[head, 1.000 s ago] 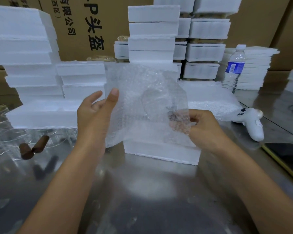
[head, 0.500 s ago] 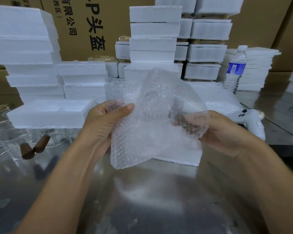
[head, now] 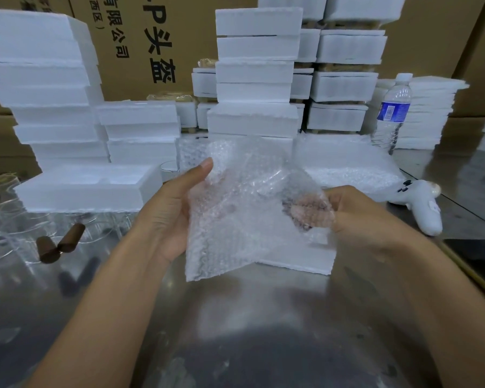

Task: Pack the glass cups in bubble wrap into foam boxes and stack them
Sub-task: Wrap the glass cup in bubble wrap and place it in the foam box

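Observation:
A clear bubble wrap sheet (head: pixel 235 219) is bunched round a glass cup that shows only faintly through it. My left hand (head: pixel 174 208) holds the sheet's left side, thumb up on its top edge. Fingers of my right hand (head: pixel 345 211) grip the right side and are partly hidden behind the wrap. Right behind the bundle lies a white foam box (head: pixel 300 259) on the metal table. An open foam box (head: pixel 87 186) with moulded hollows sits at the left. Loose glass cups (head: pixel 20 236) with brown handles lie at the far left.
Tall stacks of white foam boxes (head: pixel 255 71) line the back, in front of cardboard cartons (head: pixel 140 37). A water bottle (head: pixel 392 110), a white controller (head: pixel 420 203) and a dark phone (head: pixel 479 259) lie to the right. A pile of bubble wrap (head: pixel 347 163) sits behind my right hand.
The sheet was spread flat and upright; both hands have lowered it and folded it in round the cup, the left thumb closing over the top edge.

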